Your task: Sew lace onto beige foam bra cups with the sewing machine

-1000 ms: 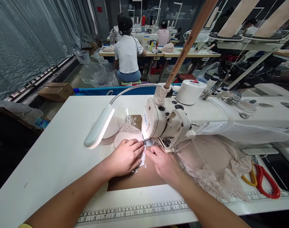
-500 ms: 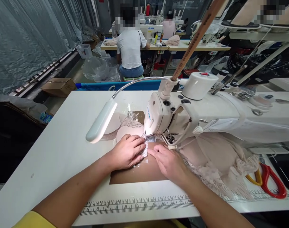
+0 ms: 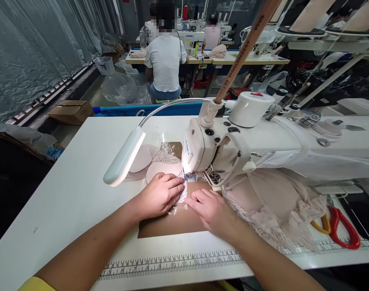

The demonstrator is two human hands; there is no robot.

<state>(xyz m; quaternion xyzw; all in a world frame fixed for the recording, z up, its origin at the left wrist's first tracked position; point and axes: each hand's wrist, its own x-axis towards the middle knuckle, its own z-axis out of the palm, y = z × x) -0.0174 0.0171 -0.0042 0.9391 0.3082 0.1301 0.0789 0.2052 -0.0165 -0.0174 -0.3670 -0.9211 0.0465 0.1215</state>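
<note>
Pale pink lace fabric [image 3: 182, 197] lies under the needle area of a white sewing machine [image 3: 196, 149]. My left hand [image 3: 160, 194] rests palm down on this lace, its fingers laid flat close to the needle. My right hand [image 3: 213, 208] is at the lace's right edge, one outstretched digit touching it and the other fingers loosely bent on the brown plate [image 3: 172, 226]. Beyond my left hand are smooth pale pink cup-shaped pieces [image 3: 160, 169] with more lace. The needle and presser foot are mostly hidden by the machine head and my fingers.
A lamp [image 3: 123, 157] on a bendable neck hangs left of the machine. Beige lacy garments [image 3: 272, 198] pile up on the right, beside red-handled scissors [image 3: 343, 230]. A ruler strip [image 3: 172, 264] runs along the front edge. A co-worker [image 3: 164, 60] sits ahead.
My right hand has slid slightly toward me along the lace edge. My left hand stays on the lace. The whole view has shifted a little.
</note>
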